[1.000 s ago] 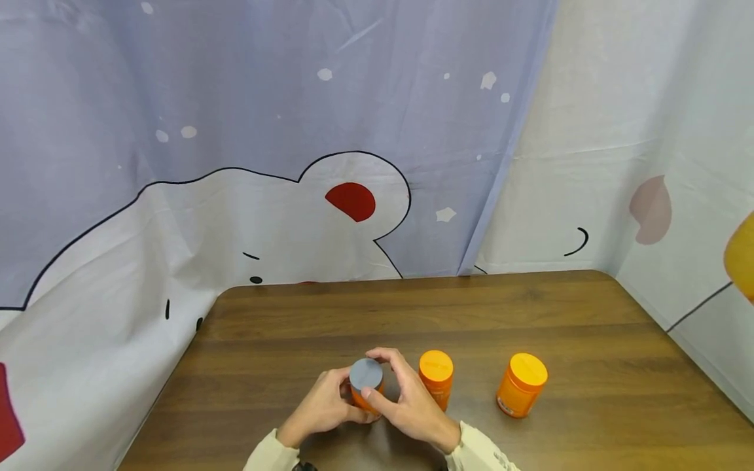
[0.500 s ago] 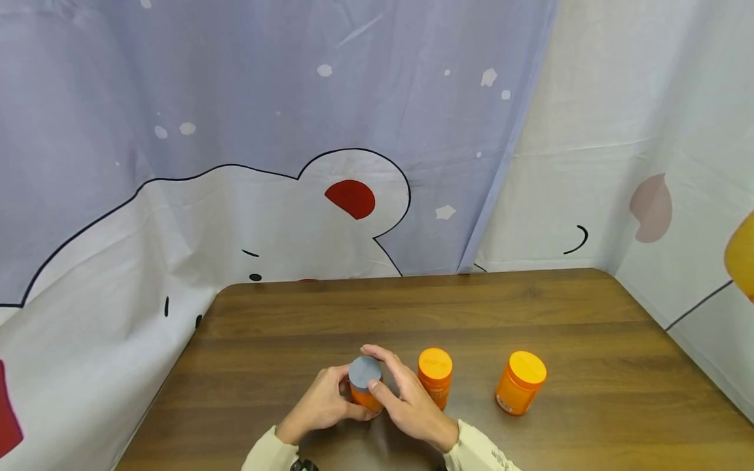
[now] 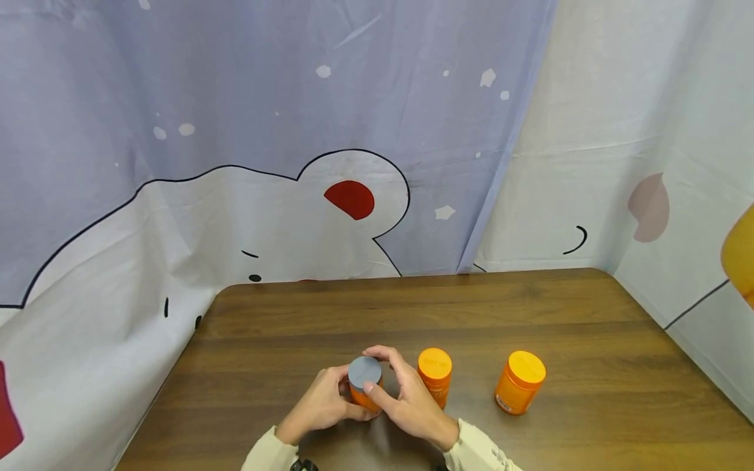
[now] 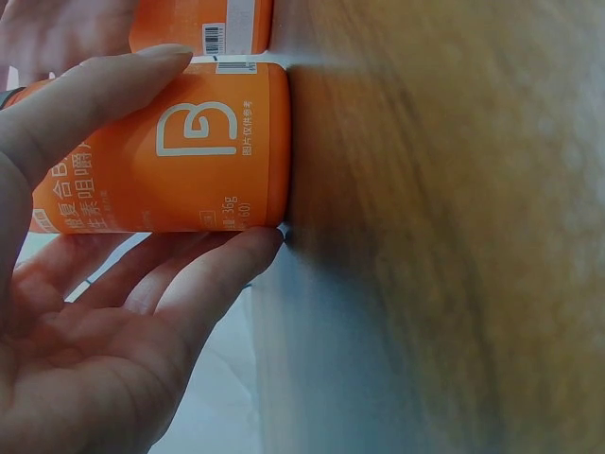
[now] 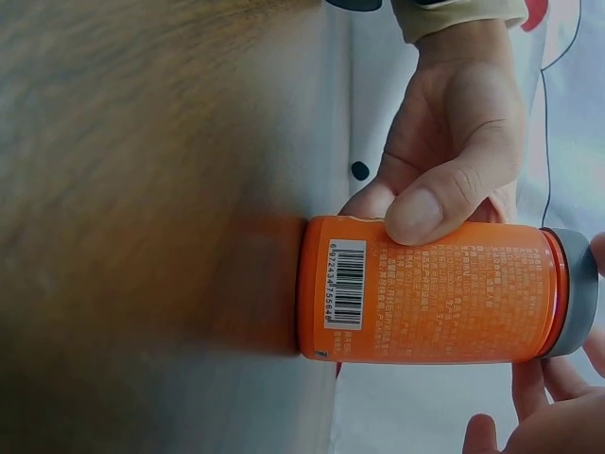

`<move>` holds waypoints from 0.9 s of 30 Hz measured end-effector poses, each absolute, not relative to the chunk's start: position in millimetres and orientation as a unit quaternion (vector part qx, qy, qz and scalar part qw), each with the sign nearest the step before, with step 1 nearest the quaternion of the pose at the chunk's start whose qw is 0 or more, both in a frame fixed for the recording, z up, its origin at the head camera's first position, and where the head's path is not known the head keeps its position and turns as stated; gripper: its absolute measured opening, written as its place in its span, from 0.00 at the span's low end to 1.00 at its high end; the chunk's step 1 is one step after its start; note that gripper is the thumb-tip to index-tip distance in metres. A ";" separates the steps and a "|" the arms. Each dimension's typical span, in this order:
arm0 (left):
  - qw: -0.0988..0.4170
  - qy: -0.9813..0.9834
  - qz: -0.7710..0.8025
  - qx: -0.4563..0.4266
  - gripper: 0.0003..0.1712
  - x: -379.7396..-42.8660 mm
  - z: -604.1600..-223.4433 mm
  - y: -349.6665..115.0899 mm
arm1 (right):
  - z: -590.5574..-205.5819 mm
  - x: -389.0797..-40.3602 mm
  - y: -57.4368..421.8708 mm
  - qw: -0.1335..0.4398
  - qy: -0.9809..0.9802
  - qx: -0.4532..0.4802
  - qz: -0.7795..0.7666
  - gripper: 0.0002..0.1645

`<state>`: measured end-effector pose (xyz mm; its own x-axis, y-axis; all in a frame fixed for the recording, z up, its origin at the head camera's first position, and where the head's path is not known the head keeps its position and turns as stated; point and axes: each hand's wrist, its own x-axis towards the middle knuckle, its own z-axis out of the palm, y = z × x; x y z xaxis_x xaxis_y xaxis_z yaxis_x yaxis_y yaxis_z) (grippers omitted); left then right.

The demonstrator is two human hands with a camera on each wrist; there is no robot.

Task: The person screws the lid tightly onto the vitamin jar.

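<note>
An orange supplement bottle (image 5: 444, 293) with a grey lid (image 3: 365, 371) stands upright near the front of the wooden table. White print and a barcode cover its label. My left hand (image 3: 321, 402) holds the bottle's body low down from the left, thumb on the near side. From the right, my right hand (image 3: 415, 409) grips the lid, with the thumb at its near edge and fingers round the far side. In the left wrist view, the left thumb and fingers lie either side of the bottle, whose base meets the tabletop.
Just right of my right hand stands an orange bottle with an orange lid (image 3: 435, 364), partly hidden by that hand. Another orange bottle (image 3: 518, 386) stands farther right. The wooden table (image 3: 377, 314) ends at a patterned curtain (image 3: 265, 222) behind.
My right thumb and fingers have shifted slightly round the lid's edge. My left hand and the bottle keep their place, and the other two bottles have not moved.
</note>
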<state>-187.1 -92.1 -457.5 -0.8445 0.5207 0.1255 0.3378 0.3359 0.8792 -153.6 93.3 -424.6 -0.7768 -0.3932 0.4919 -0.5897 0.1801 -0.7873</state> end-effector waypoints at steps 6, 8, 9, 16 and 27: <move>0.094 0.809 0.517 0.265 0.26 -178.0 -438.3 -89.4 | -438.9 -160.8 94.4 0.090 -0.781 0.296 0.542 0.26; 0.095 0.811 0.515 0.262 0.25 -177.2 -436.8 -89.4 | -443.7 -163.1 95.0 0.088 -0.783 0.294 0.541 0.27; 0.095 0.811 0.514 0.261 0.25 -177.0 -436.5 -89.4 | -445.0 -163.7 95.1 0.084 -0.782 0.293 0.543 0.27; 0.096 0.808 0.517 0.265 0.25 -177.8 -438.6 -90.7 | -436.1 -159.0 94.4 0.085 -0.769 0.316 0.550 0.26; 0.095 0.811 0.512 0.265 0.24 -177.1 -436.7 -90.6 | -439.7 -161.9 95.5 0.101 -0.752 0.359 0.544 0.26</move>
